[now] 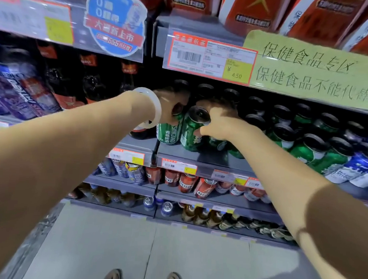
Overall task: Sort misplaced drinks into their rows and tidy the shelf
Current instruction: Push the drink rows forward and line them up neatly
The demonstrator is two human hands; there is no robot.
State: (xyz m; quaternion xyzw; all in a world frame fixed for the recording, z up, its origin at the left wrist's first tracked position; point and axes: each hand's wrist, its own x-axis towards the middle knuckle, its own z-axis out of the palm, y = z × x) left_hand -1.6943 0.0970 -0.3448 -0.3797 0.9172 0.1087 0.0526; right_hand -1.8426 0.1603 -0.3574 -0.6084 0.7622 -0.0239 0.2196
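Two green Tsingtao beer cans sit at the left front of the middle shelf (199,156). The left hand (170,105) grips the top of the left green can (169,131), white lettering on its side. The right hand (220,124) clasps the neighbouring green can (192,131), dark lid visible. More green cans (297,144) fill the rows to the right.

Setting: a shop, drinks aisle. Tiered metal shelves (201,156) carry rows of cans (314,147) and bottles (61,82). Printed price tags (209,56) with barcodes line the shelf edges; one reads ¥4.50.
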